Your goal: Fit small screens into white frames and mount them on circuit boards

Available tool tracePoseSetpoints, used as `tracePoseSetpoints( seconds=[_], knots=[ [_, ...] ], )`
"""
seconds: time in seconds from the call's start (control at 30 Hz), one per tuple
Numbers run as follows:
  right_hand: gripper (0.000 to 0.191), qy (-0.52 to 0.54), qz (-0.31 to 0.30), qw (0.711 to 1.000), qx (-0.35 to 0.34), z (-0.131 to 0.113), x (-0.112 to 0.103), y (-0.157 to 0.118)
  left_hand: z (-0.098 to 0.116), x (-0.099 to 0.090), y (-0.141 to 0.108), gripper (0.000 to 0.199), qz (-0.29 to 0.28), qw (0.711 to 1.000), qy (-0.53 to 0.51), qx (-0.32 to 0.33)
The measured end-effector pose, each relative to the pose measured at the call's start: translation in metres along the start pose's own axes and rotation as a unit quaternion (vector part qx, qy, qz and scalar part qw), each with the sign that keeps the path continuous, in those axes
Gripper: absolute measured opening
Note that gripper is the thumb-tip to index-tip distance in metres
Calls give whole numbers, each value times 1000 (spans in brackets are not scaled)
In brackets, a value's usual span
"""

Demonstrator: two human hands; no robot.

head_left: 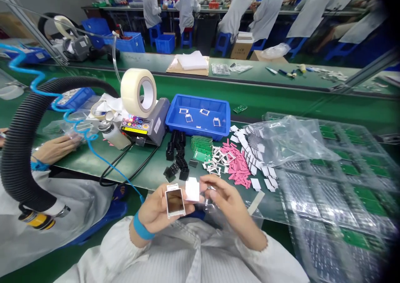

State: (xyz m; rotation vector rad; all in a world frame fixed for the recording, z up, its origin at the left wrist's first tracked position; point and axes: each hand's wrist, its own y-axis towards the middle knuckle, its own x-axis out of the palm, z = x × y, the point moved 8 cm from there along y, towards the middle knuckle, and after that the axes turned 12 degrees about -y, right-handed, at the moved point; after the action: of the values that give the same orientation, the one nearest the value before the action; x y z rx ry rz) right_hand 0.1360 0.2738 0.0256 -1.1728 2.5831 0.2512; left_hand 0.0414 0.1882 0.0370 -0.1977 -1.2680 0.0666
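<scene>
My left hand is closed around a small display screen with a dark face and a white frame, tilted toward me. Beside the screen, between both hands, is a small white square piece. The fingers of my right hand are bent at its right edge and seem to grip it; the exact contact is partly hidden. Some shiny clear film shows by my right fingertips. Just beyond my hands lie black parts, white frames, pink strips and white squares.
A blue tray with several white frames stands behind the piles, beside a tape dispenser carrying a tape roll. Clear trays with green boards fill the right. A black hose arches at left, near another person's hand.
</scene>
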Motion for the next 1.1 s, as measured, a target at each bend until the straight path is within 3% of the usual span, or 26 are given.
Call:
tracePoseSetpoints(
  seconds=[0.07,0.2,0.27,0.33,0.4,0.5,0.53,0.63,0.73,0.87,1.0,1.1],
  knots=[
    [33,121,-59,991,-19,-18,4,6,-5,3,2,34,-5,1000,-6,-13],
    [36,267,-170,948,-21,-41,27,14,-11,4,4,36,-10,999,-19,-24],
    [35,317,-171,933,-5,-44,32,16,-12,6,2,37,-11,999,-23,-26],
    [36,323,-129,937,14,-43,26,19,-12,7,0,39,-5,1000,-27,-13],
    [37,268,-60,961,32,-41,11,20,-8,6,-1,40,11,999,-23,21],
    [25,29,65,997,-11,-55,-23,18,-1,1,0,37,50,995,14,86],
    [23,-72,96,991,-55,-67,-30,16,2,-2,0,36,65,992,29,104],
    [28,-288,125,927,-207,-103,-25,4,7,-11,2,37,103,982,53,150],
    [24,-349,126,889,-269,-116,-12,-3,8,-14,3,35,124,978,47,162],
    [13,-381,154,867,-281,-122,-3,-6,4,-11,4,34,136,980,40,143],
    [10,-388,193,865,-254,-121,5,-4,-4,-17,4,30,152,979,34,128],
    [18,-406,167,874,-211,-104,18,3,-13,-34,7,24,180,976,-34,116]
  ],
)
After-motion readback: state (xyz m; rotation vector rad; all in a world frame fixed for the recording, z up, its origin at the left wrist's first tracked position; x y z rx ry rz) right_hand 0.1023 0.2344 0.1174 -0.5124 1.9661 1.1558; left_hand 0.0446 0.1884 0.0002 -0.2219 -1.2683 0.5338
